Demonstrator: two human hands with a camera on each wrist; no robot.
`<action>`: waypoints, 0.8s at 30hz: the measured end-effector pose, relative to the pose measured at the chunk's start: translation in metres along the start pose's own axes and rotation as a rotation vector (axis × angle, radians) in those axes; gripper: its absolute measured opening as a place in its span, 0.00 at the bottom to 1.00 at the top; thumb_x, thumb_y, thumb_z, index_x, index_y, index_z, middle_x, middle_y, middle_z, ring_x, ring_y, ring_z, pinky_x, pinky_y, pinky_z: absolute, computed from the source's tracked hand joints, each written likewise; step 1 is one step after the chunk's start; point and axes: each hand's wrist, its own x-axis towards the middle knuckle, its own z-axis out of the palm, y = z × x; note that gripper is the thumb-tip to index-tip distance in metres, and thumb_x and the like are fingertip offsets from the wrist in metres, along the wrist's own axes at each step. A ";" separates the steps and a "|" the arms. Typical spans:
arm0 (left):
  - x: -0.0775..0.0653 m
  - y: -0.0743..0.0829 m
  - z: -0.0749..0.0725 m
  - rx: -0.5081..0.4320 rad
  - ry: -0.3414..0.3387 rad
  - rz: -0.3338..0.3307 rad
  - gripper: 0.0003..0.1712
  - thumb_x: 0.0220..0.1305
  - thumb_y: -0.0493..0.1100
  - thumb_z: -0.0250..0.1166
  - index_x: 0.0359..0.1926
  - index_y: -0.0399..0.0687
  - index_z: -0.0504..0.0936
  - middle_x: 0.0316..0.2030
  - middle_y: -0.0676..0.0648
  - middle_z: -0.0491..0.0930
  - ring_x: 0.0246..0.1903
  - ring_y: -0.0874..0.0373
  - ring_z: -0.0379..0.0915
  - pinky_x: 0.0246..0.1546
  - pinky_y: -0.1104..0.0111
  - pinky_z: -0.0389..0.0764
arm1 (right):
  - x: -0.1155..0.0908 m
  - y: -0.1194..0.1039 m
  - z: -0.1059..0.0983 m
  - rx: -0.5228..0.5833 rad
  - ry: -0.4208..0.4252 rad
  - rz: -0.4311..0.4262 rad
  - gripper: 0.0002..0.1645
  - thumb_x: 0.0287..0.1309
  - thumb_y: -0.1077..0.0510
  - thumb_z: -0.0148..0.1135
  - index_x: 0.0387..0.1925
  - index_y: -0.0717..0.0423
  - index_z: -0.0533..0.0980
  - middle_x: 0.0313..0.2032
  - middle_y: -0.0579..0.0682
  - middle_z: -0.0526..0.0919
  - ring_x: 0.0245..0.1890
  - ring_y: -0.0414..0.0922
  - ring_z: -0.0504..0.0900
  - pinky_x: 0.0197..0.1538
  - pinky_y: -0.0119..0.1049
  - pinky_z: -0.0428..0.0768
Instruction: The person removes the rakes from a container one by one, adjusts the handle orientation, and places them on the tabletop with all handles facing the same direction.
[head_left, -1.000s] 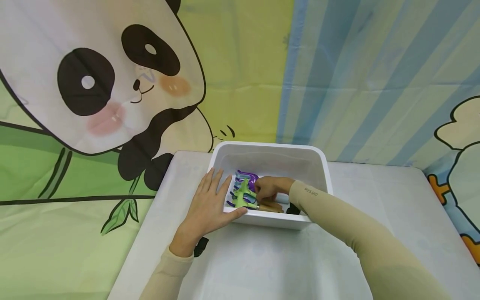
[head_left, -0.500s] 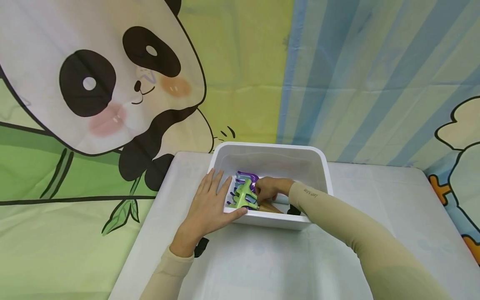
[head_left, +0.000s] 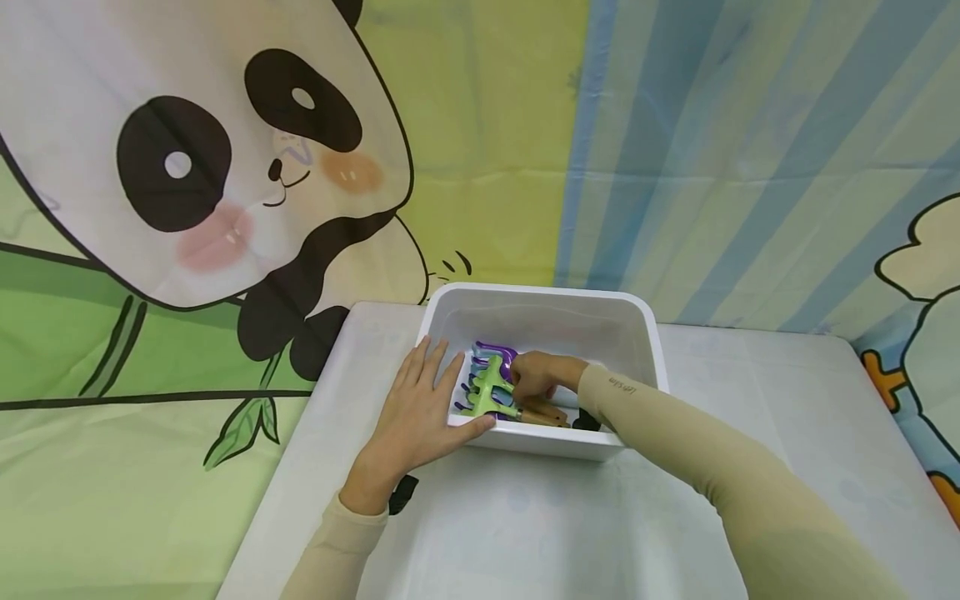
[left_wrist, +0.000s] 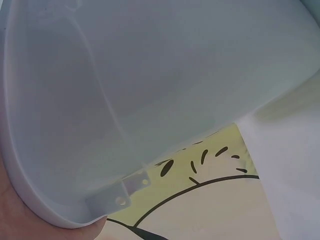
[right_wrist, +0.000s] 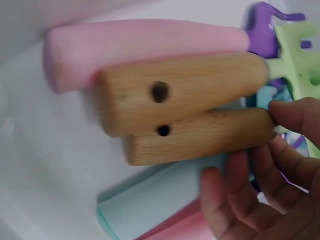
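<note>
Inside a white plastic bin [head_left: 525,446] lie several small garden hand tools. One is a green hand rake [head_left: 486,385] with a wooden handle [right_wrist: 185,92]; purple tines [head_left: 491,348] show behind it. My right hand [head_left: 536,373] reaches into the bin. In the right wrist view, its thumb and fingertips pinch a second wooden handle [right_wrist: 200,140] just below the green rake's; the hand covers that tool's head. My left hand [head_left: 416,421] rests on the bin's near left corner, fingers straight across the left rim and thumb along the front rim.
A pink handle [right_wrist: 145,52] and a pale teal handle [right_wrist: 155,200] lie on either side of the wooden ones. The bin stands on a white-covered table [head_left: 750,392], close to a printed panda backdrop [head_left: 487,142].
The green rake has shifted slightly, and two wooden handles show apart again, where half a second ago mostly one showed. Both hands stay in nearly the same place.
</note>
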 end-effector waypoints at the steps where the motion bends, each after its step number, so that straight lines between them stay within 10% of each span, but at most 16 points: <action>1: 0.000 0.000 0.000 0.003 0.003 0.003 0.62 0.57 0.85 0.44 0.74 0.41 0.64 0.75 0.35 0.53 0.76 0.40 0.35 0.74 0.51 0.39 | -0.001 0.000 -0.001 0.009 -0.002 0.007 0.03 0.59 0.60 0.65 0.32 0.55 0.78 0.29 0.48 0.78 0.26 0.41 0.76 0.32 0.45 0.86; 24: 0.003 -0.002 -0.001 0.013 0.019 0.029 0.59 0.59 0.84 0.45 0.72 0.41 0.68 0.73 0.35 0.57 0.75 0.38 0.38 0.74 0.50 0.40 | -0.004 0.007 -0.018 0.517 -0.168 0.031 0.12 0.63 0.67 0.58 0.49 0.61 0.74 0.40 0.59 0.77 0.38 0.51 0.79 0.38 0.48 0.85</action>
